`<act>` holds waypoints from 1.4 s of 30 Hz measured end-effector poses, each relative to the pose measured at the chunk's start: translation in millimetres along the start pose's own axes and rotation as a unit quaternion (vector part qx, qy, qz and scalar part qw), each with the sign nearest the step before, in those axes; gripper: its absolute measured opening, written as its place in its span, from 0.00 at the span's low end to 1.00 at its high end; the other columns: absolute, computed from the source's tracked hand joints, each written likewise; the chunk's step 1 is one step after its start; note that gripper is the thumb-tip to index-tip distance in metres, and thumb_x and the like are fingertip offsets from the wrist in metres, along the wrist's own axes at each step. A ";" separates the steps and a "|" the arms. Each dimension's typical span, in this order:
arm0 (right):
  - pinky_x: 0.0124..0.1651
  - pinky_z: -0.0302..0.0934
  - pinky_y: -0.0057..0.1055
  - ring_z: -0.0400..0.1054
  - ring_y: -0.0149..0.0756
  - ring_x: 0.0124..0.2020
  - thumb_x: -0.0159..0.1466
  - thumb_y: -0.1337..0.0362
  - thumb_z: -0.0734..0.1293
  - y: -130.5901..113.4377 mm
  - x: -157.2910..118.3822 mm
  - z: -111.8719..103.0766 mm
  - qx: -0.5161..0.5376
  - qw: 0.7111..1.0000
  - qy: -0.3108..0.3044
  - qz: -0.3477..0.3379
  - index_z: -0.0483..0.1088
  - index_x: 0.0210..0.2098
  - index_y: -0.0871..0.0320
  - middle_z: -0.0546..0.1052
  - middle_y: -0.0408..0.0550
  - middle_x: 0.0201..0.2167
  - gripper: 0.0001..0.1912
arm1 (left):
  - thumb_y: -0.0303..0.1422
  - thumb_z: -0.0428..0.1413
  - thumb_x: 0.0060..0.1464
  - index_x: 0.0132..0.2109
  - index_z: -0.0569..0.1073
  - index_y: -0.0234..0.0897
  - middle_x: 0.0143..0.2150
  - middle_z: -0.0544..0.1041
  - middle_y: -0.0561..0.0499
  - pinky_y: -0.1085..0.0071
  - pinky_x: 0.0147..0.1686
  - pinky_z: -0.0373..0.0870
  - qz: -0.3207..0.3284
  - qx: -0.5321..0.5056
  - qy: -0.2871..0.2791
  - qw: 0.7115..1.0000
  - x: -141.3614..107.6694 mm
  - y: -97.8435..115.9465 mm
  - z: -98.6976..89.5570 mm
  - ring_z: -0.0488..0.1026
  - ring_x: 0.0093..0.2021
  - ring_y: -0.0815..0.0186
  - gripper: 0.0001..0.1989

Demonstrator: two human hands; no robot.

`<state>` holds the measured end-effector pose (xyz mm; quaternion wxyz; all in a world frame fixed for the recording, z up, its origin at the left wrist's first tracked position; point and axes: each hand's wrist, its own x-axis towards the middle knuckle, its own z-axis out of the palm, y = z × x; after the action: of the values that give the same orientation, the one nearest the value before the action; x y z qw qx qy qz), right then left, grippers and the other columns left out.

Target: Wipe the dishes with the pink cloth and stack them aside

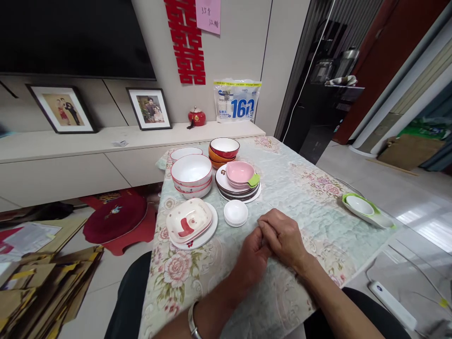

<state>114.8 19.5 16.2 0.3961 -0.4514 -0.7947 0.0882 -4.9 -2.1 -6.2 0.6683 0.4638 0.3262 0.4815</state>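
Note:
My left hand (251, 258) and my right hand (283, 235) rest against each other on the flowered tablecloth (208, 292). Both have their fingers curled in, and no object shows in either. Nearest to them is a short stack of small white dishes (236, 213). Left of it, square-shaped patterned bowls (189, 219) sit on a white plate (210, 237). Behind stand white red-rimmed bowls (192, 172) and a stack of plates (254, 194) topped by pink bowls (240, 173) with a green handle. Red and orange bowls (225, 149) are stacked farther back.
At the table's right edge lies a green-and-white dish (381, 219) holding a small white bowl (359, 205). Beyond the table, a cabinet (141, 139) bears framed photos, a red jar (197, 117) and a plastic pack (237, 101). Flattened cardboard (52, 282) and a red stool (136, 226) stand left.

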 end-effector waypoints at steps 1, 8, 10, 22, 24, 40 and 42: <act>0.39 0.61 0.34 0.68 0.38 0.34 0.68 0.65 0.59 -2.9 -0.2 1.6 -0.012 1.000 0.004 -0.024 0.73 0.33 0.59 0.74 0.49 0.29 0.12 | 0.30 0.58 0.49 0.34 0.72 0.35 0.33 0.75 0.51 0.67 0.39 0.68 0.018 -0.002 0.010 1.000 0.1 0.2 0.4 0.69 0.36 0.64 0.04; 0.34 0.60 0.31 0.67 0.34 0.29 0.69 0.61 0.58 10.2 3.1 -3.2 0.073 0.989 0.075 0.105 0.73 0.32 0.57 0.73 0.45 0.26 0.15 | 0.29 0.61 0.46 0.31 0.71 0.35 0.26 0.75 0.53 0.69 0.35 0.66 -0.045 -0.039 0.008 0.998 -3.3 0.4 -3.3 0.70 0.29 0.66 0.06; 0.30 0.58 0.30 0.64 0.33 0.25 0.69 0.57 0.59 17.9 3.7 -5.2 0.115 0.974 0.070 0.182 0.73 0.31 0.57 0.71 0.43 0.23 0.17 | 0.30 0.62 0.46 0.32 0.71 0.35 0.26 0.76 0.53 0.68 0.36 0.66 -0.047 -0.062 0.010 0.997 -2.8 -0.6 -4.1 0.71 0.29 0.66 0.07; 0.31 0.60 0.30 0.65 0.35 0.27 0.69 0.55 0.59 22.3 -2.4 -2.2 0.161 0.958 0.070 0.226 0.74 0.35 0.58 0.73 0.44 0.25 0.17 | 0.33 0.62 0.46 0.32 0.71 0.34 0.28 0.72 0.53 0.69 0.34 0.66 -0.051 -0.066 0.057 0.995 -1.2 2.2 -1.0 0.68 0.30 0.67 0.08; 0.38 0.62 0.33 0.69 0.38 0.34 0.70 0.60 0.59 11.0 -3.1 3.3 0.100 0.986 0.058 0.121 0.74 0.36 0.58 0.75 0.48 0.32 0.14 | 0.32 0.60 0.48 0.32 0.71 0.35 0.29 0.73 0.53 0.69 0.34 0.65 -0.042 -0.028 0.047 0.998 -1.9 0.7 -0.9 0.68 0.31 0.66 0.06; 0.24 0.52 0.28 0.59 0.31 0.21 0.67 0.53 0.61 24.7 2.4 -0.2 0.236 0.931 0.044 0.274 0.74 0.33 0.57 0.67 0.40 0.20 0.16 | 0.32 0.60 0.45 0.30 0.69 0.35 0.24 0.71 0.54 0.70 0.31 0.61 -0.041 -0.013 0.009 0.999 -3.0 0.9 -3.0 0.65 0.27 0.68 0.07; 0.23 0.51 0.28 0.57 0.30 0.19 0.66 0.52 0.62 28.2 2.5 -0.8 0.269 0.916 0.037 0.295 0.73 0.33 0.58 0.66 0.39 0.18 0.17 | 0.33 0.61 0.45 0.30 0.70 0.35 0.24 0.71 0.54 0.70 0.31 0.62 -0.049 -0.011 -0.001 0.999 -2.3 0.3 -3.2 0.65 0.27 0.68 0.08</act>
<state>132.9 37.5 4.1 0.4879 -0.5448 -0.5564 0.3944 -8.6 -3.2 -7.0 0.6966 0.4408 0.3427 0.4506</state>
